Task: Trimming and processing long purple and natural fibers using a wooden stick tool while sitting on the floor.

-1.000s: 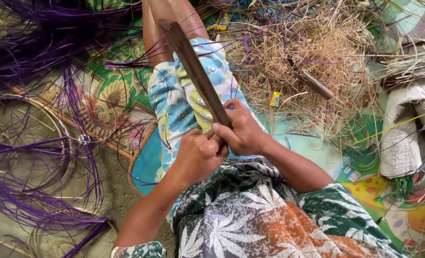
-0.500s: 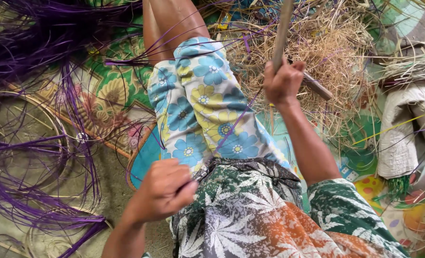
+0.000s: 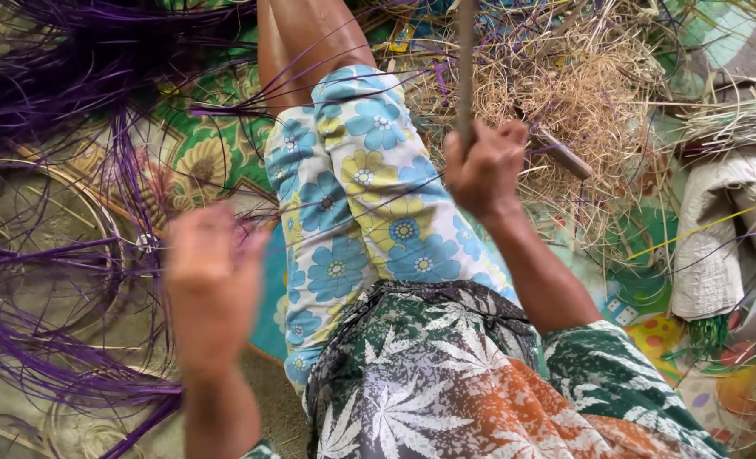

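My right hand (image 3: 484, 166) is closed around a long brown wooden slat (image 3: 466, 59) and holds it upright, pointing away from me, above a heap of dry straw-coloured fibre (image 3: 582, 93). My left hand (image 3: 212, 276) is blurred with motion at the lower left, over the mat beside my thigh; whether it holds anything cannot be told. My bent leg in blue-and-yellow flowered cloth (image 3: 365, 195) lies between the two hands. Purple strands (image 3: 46, 246) spread over the floor to the left.
A thick bunch of purple fibre (image 3: 72, 59) fills the top left. A colourful patterned mat (image 3: 199, 161) covers the floor. A folded pale cloth (image 3: 722, 246) and bundled pale reeds (image 3: 735, 123) lie at the right. A short brown stick (image 3: 565, 155) rests in the straw.
The two hands, together on the slat over my lap, have parted. The right hand has lifted the slat upright and away; the left hand has swung out to the left.
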